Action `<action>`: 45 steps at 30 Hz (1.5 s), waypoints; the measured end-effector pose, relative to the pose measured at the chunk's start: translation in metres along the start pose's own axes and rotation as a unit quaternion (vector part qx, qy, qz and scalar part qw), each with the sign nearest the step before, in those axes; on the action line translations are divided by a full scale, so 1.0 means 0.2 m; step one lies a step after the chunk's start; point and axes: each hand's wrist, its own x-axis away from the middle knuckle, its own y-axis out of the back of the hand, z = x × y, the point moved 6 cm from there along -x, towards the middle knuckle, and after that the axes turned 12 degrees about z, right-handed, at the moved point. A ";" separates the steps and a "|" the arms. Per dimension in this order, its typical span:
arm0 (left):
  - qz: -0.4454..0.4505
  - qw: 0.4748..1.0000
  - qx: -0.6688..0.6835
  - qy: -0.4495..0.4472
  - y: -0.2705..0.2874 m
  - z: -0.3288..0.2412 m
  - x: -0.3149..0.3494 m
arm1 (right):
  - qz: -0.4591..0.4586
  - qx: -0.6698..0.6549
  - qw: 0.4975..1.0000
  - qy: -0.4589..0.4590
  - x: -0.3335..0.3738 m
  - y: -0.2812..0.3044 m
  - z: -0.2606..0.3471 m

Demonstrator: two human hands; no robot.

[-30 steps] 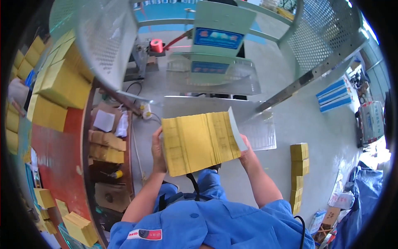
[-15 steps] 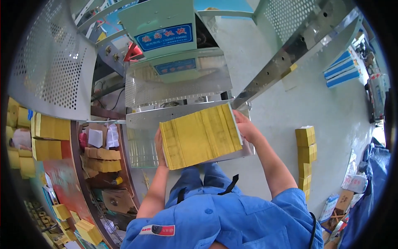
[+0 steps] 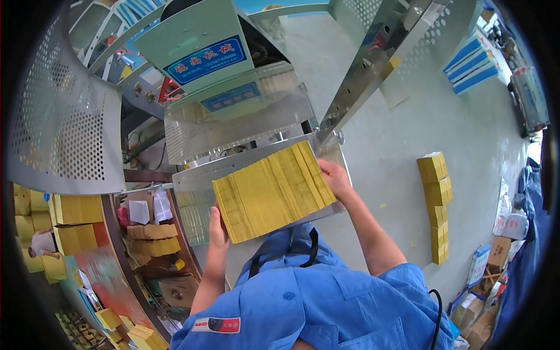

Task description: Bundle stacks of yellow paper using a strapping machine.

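Observation:
A thick stack of yellow paper [image 3: 271,195] is held level between my two hands, in front of my waist and over the machine's metal tray [image 3: 198,175]. Its long side slants up to the right. My left hand [image 3: 218,230] presses against the left end, thumb showing along the edge and the other fingers hidden. At the opposite end, my right hand [image 3: 336,179] grips the stack, with its fingertips out of sight.
Beyond the tray stands a machine with a clear guard [image 3: 239,116] and a perforated panel [image 3: 64,128]. A slanted metal beam [image 3: 367,70] rises at right. Yellow stacks [image 3: 436,201] line the floor. Left, a cluttered shelf [image 3: 154,233] stands beside a red board [image 3: 108,265]; another person [image 3: 44,242] is farther off.
My view has turned, so the machine appears tilted and farther left. The yellow paper stack slants more and sits slightly left in the picture, still held by both hands.

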 end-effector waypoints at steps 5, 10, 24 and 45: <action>-0.028 0.997 -0.070 0.009 0.04 0.01 0.02 | 0.034 -0.192 0.976 -0.102 0.03 -0.05 -0.06; -0.025 0.998 -0.059 0.016 0.03 0.02 0.02 | 0.032 -0.248 0.963 -0.102 0.09 -0.03 0.02; -0.069 0.987 -0.115 0.093 -0.05 -0.09 0.02 | 0.055 -0.213 0.965 -0.141 0.07 -0.03 0.10; 0.058 0.973 -0.223 0.007 -0.14 -0.20 -0.13 | 0.058 -0.436 0.895 0.074 -0.21 -0.10 0.14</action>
